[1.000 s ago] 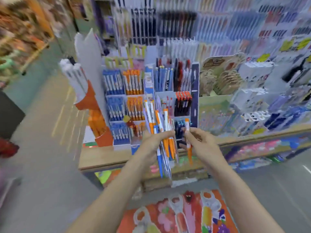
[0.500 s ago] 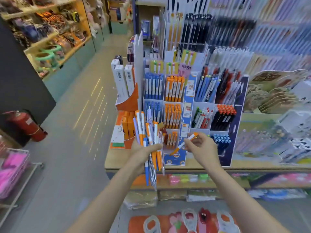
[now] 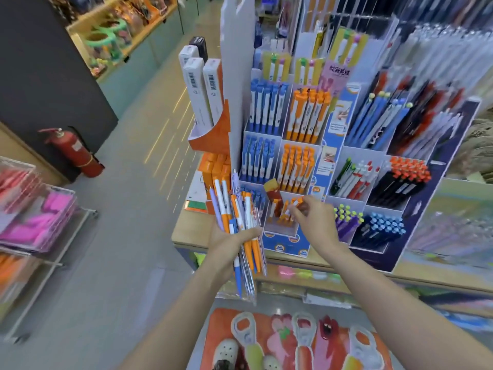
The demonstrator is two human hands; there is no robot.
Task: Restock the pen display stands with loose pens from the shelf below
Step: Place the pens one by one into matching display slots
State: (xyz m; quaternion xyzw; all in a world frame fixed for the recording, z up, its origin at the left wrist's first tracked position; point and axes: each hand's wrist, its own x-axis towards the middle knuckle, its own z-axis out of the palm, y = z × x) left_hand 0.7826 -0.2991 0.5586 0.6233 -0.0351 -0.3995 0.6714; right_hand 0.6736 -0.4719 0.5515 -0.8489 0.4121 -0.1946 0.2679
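Observation:
My left hand (image 3: pixel 229 243) grips a bundle of loose pens (image 3: pixel 241 222), orange, blue and lilac, held upright in front of the counter edge. My right hand (image 3: pixel 314 218) reaches into the lowest orange compartment (image 3: pixel 280 228) of the blue-and-white pen display stand (image 3: pixel 288 161) and pinches an orange-and-white pen (image 3: pixel 292 206) among the few standing there. Fuller rows of blue pens (image 3: pixel 266 108) and orange pens (image 3: pixel 306 113) fill the tiers above.
A dark stand (image 3: pixel 416 214) with black, purple and blue pens sits right of my hand. An orange box holder with white boxes (image 3: pixel 202 89) stands to the left. The wooden counter (image 3: pixel 186 236) edges an aisle with a red fire extinguisher (image 3: pixel 74 150) and a wire rack (image 3: pixel 34 217).
My right hand carried the single orange pen forward and down from in front of the stand into the lowest orange compartment. The left hand kept hold of its bundle. The view shifted closer.

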